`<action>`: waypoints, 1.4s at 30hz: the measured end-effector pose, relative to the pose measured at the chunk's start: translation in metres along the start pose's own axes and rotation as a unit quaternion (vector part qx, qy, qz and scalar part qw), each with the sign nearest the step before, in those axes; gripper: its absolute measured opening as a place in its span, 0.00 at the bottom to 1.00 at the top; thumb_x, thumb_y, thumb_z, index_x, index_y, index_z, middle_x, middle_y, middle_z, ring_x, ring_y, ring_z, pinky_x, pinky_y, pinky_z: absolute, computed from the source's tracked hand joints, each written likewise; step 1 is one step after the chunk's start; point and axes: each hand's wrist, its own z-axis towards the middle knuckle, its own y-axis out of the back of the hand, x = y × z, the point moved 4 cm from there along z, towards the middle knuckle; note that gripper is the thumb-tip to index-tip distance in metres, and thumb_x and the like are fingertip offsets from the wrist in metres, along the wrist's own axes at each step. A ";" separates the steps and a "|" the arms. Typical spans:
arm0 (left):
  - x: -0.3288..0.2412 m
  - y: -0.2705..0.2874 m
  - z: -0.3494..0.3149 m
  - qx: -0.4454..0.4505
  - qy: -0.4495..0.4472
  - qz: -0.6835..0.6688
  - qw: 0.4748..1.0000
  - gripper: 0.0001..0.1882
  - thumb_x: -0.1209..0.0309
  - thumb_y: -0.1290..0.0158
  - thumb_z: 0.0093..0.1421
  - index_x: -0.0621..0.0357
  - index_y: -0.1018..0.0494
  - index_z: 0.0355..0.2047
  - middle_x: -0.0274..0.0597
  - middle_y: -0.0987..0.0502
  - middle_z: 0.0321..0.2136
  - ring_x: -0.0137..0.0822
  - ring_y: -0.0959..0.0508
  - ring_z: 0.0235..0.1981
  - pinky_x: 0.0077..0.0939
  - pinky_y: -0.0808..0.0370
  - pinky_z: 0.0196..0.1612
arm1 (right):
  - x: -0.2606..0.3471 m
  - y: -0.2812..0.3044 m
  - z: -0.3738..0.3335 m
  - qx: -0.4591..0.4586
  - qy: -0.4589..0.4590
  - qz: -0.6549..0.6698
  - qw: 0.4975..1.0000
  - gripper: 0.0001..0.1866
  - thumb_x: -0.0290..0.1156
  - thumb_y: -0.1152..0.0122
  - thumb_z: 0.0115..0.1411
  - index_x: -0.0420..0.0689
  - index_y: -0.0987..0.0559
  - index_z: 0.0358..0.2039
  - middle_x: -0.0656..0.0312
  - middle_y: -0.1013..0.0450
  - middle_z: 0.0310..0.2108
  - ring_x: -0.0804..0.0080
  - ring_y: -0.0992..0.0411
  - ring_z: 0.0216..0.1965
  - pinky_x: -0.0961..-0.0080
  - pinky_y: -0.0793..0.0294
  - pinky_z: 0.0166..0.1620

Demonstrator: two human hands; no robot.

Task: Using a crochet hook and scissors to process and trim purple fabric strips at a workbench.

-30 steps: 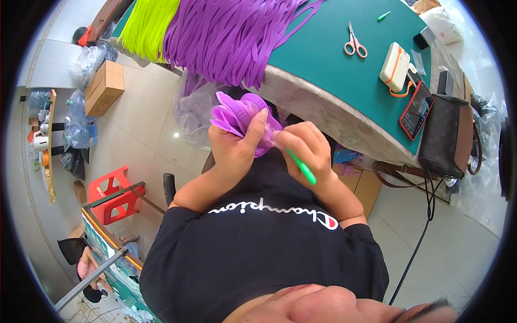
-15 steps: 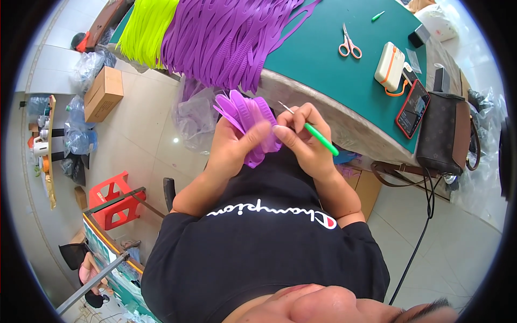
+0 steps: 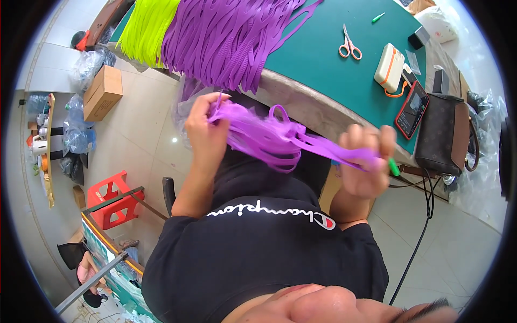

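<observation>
Between my hands stretches a bundle of purple rubbery straps (image 3: 266, 140), with several loops hanging loose in the middle. My left hand (image 3: 207, 126) is closed on the bundle's left end. My right hand (image 3: 366, 164), blurred by motion, is closed around the strap ends pulled out to the right. A green-handled tool (image 3: 394, 167) sticks out from the same hand; its thin metal tip is hidden. Beyond the hands, a large pile of similar purple straps (image 3: 221, 46) lies on the green-topped table (image 3: 323, 70), beside a yellow-green batch of straps (image 3: 144, 32).
On the table lie scissors (image 3: 350, 43), a small green tool (image 3: 378, 17), a white-and-orange power bank (image 3: 389, 67) and a red-cased phone (image 3: 412, 110). A brown bag (image 3: 442, 134) sits at the right edge. To the left are a red stool (image 3: 113, 199) and a cardboard box (image 3: 103, 92).
My hands have moved apart, the right one swinging right with strap ends and the green-handled tool. The compact purple bundle has been drawn out into a long, loose stretch.
</observation>
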 end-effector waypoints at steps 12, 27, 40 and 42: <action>0.166 0.127 0.031 -0.210 0.154 -0.046 0.965 0.05 0.72 0.44 0.59 0.61 0.22 0.33 0.33 0.24 0.27 0.24 0.26 0.29 0.19 0.29 0.35 | 0.140 0.052 0.019 -0.020 0.182 0.332 0.925 0.12 0.13 0.43 0.49 0.45 0.33 0.21 0.65 0.38 0.27 0.72 0.40 0.32 0.78 0.41 0.34; 0.126 0.156 -0.004 0.235 0.166 -0.419 0.861 0.28 0.71 0.36 0.49 0.68 0.31 0.49 0.42 0.23 0.29 0.30 0.23 0.24 0.22 0.26 0.24 | 0.175 0.073 0.050 -0.047 0.212 0.104 0.971 0.08 0.19 0.42 0.54 0.41 0.33 0.27 0.63 0.38 0.30 0.73 0.41 0.33 0.77 0.44 0.33; -0.006 0.001 -0.025 0.354 0.320 -0.481 0.735 0.31 0.70 0.36 0.45 0.66 0.34 0.49 0.47 0.24 0.39 0.38 0.23 0.40 0.33 0.28 0.47 | -0.002 0.054 -0.008 0.181 -0.184 -0.524 0.812 0.10 0.19 0.35 0.49 0.40 0.30 0.25 0.61 0.28 0.27 0.76 0.30 0.30 0.75 0.31 0.32; -0.028 -0.023 -0.037 0.353 0.358 -0.497 0.707 0.29 0.69 0.38 0.49 0.65 0.35 0.49 0.46 0.25 0.40 0.37 0.24 0.42 0.33 0.29 0.48 | -0.018 0.054 -0.021 0.143 -0.132 -0.561 0.805 0.06 0.19 0.40 0.54 0.37 0.23 0.34 0.57 0.25 0.30 0.72 0.28 0.32 0.71 0.28 0.35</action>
